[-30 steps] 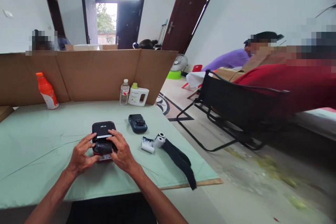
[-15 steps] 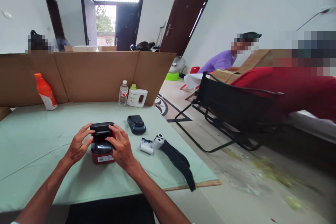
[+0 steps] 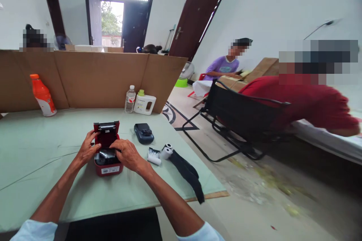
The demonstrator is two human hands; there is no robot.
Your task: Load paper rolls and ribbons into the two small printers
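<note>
A red and black portable thermal printer (image 3: 109, 169) stands on the table in front of me, its lid (image 3: 106, 126) raised and the inside partly visible. My left hand (image 3: 88, 150) grips the printer's left side, fingers at the raised lid and thumb by the opening. On the other side, my right hand (image 3: 126, 153) has its fingers curled at the right edge of the opening, with the fingertips partly hidden. To the right lies a dark blue handheld device (image 3: 144, 133). Small white paper rolls (image 3: 166, 153) and a black strap (image 3: 188, 175) lie nearer the table's right edge.
A cardboard screen (image 3: 98, 81) runs along the table's back. Before it stand an orange bottle (image 3: 43, 96), a clear water bottle (image 3: 130, 99) and a white jug (image 3: 145, 104). A black folding chair (image 3: 243, 113) and a co-worker in red (image 3: 308, 99) are at right.
The printer's lid has swung up from shut to open. My left hand has stayed at its side, while my right hand has moved from the lid top to the opening's edge.
</note>
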